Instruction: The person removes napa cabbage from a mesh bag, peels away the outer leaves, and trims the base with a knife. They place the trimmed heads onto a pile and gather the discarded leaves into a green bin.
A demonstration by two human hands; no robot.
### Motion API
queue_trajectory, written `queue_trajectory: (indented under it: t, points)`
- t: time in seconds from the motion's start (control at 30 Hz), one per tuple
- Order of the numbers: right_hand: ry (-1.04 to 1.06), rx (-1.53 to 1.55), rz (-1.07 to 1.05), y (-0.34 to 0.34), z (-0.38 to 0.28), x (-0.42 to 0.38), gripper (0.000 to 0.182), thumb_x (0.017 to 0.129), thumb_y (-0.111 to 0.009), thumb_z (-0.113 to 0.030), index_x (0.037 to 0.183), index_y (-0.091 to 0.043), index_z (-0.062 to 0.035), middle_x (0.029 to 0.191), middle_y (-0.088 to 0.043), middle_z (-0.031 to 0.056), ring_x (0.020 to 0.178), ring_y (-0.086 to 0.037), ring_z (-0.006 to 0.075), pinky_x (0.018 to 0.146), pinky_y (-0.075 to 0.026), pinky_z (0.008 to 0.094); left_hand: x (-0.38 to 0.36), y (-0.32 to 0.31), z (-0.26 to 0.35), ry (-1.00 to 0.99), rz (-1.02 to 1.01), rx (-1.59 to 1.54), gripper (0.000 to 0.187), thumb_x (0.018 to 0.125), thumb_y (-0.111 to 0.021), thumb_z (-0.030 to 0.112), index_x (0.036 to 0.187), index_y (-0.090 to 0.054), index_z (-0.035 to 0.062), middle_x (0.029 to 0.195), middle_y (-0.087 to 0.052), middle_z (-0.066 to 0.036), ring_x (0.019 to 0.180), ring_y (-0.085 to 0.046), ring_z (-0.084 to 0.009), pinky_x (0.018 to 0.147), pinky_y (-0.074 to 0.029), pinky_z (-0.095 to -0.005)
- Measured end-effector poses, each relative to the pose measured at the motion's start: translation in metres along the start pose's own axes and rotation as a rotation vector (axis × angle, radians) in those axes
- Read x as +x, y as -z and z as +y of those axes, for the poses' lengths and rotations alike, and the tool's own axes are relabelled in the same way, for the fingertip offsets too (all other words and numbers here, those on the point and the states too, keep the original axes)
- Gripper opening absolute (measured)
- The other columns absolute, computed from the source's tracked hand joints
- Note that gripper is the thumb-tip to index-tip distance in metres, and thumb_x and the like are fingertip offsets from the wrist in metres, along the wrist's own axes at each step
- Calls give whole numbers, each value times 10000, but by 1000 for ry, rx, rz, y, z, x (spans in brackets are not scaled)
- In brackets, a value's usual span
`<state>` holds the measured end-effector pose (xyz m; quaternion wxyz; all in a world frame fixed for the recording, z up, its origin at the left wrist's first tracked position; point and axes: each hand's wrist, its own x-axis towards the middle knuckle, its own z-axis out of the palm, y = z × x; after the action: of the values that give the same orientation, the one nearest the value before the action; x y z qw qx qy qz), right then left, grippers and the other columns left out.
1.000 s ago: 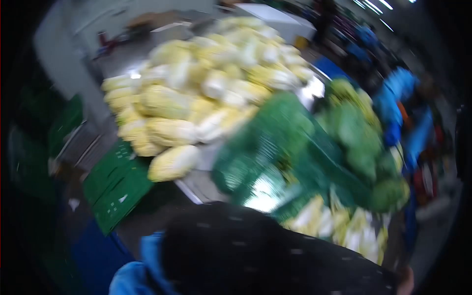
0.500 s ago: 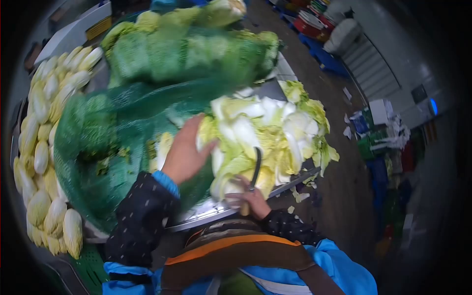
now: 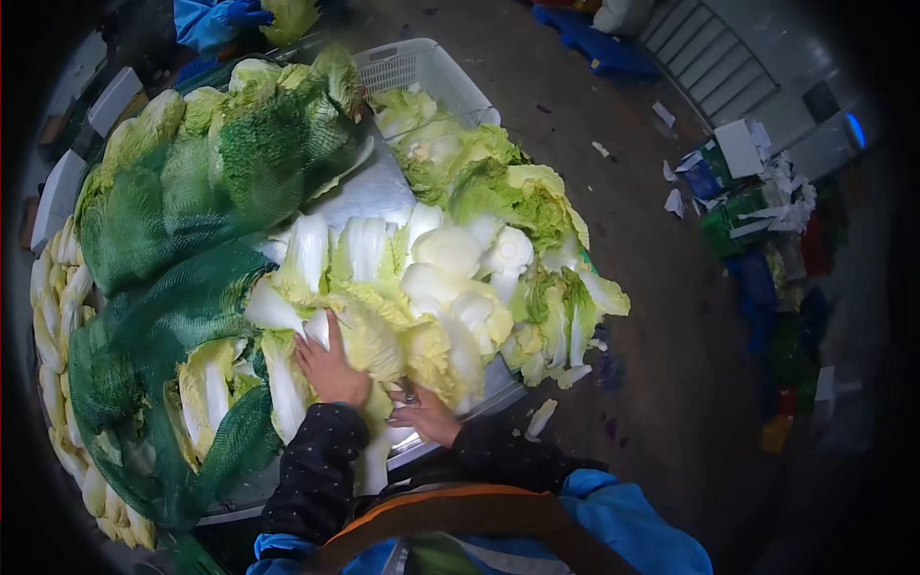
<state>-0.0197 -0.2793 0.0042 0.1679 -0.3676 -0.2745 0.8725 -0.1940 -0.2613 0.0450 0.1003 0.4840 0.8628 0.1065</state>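
My left hand [image 3: 335,372] lies with fingers spread on loose Chinese cabbage leaves [image 3: 369,340] at the near edge of the metal table. Close by on its right, my right hand [image 3: 427,416] is closed low against the leaf pile. Only a small dark part of the curved knife [image 3: 409,391] shows at its fingers; the rest is hidden. White-stemmed and yellow-green leaves are heaped ahead of both hands. On the left, an open green mesh bag [image 3: 172,331] has cabbage pieces [image 3: 208,393] in its mouth.
A full green mesh bag of cabbages [image 3: 220,163] lies at the far left. Trimmed cabbages [image 3: 67,383] line the left edge. Behind the leaves stands a white plastic basket [image 3: 422,72]. Another person's blue sleeve [image 3: 201,24] shows at the top. Scraps [image 3: 541,419] lie on the floor.
The view has shifted, bringing the white basket into sight. My left hand has gone from beside the leaves onto them. The knife's hooked blade, plain before, is now mostly hidden.
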Motion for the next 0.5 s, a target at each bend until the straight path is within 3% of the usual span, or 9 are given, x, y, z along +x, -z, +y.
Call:
queue_trajectory:
  t: [0.07,0.13,0.2,0.27,0.33,0.4,0.43,0.5]
  points:
    - [43,-19,4,24,-28,-10,676,832,-523,39,1417,-191,-35,1347,-398,190,1046,-564,235,882,-508,349,5,-10,36,-25,47,-60,1031,570,-673,213,1467,-164,201,1299,-319,-380,1290,-180,-548,1074,-149,-550]
    - [25,-105,55,47,-59,-18,654,820,-520,53,1404,-239,-36,1300,-450,174,992,-596,243,826,-533,355,17,-20,68,-48,49,-71,1002,590,-658,214,1466,-172,197,1283,-325,-396,1289,-187,-544,1062,-169,-558]
    - [32,-92,164,74,-76,-23,645,812,-535,39,1397,-277,-50,1257,-489,175,912,-622,237,774,-547,355,24,-33,100,-48,31,-26,883,695,-648,297,1456,-213,192,1263,-350,-397,1282,-205,-542,1051,-182,-571]
    - [83,-28,260,92,-105,-34,605,814,-541,10,1376,-328,-58,1194,-530,166,850,-632,224,709,-554,344,34,-42,139,-87,158,-117,651,877,-488,484,1428,-302,192,1255,-362,-407,1266,-246,-533,1034,-208,-583]
    - [146,-18,355,115,-134,-46,553,823,-534,-32,1352,-379,-79,1171,-542,153,780,-635,203,586,-532,313,49,-59,178,-148,162,-163,643,869,-497,471,1426,-310,210,1281,-351,-400,1274,-246,-523,1042,-205,-570]
    - [98,88,448,146,-161,-55,448,831,-568,-60,1266,-464,-62,1027,-603,123,739,-626,163,537,-507,281,62,-67,222,-270,172,-199,622,868,-495,462,1418,-326,226,1319,-355,-357,1284,-242,-516,1055,-198,-552]
    - [95,93,455,162,-163,-60,448,831,-568,-60,1266,-464,-62,1027,-603,123,739,-626,163,537,-507,281,69,-70,244,-293,101,-209,610,860,-505,448,1408,-346,231,1361,-362,-289,1302,-243,-484,1068,-188,-536]
    - [337,-50,764,203,-175,-58,237,838,-624,-137,1047,-559,-47,789,-611,54,658,-588,116,495,-467,259,84,-99,279,-431,110,-257,601,861,-500,460,1396,-364,223,1363,-401,-216,1319,-255,-428,1066,-187,-542]
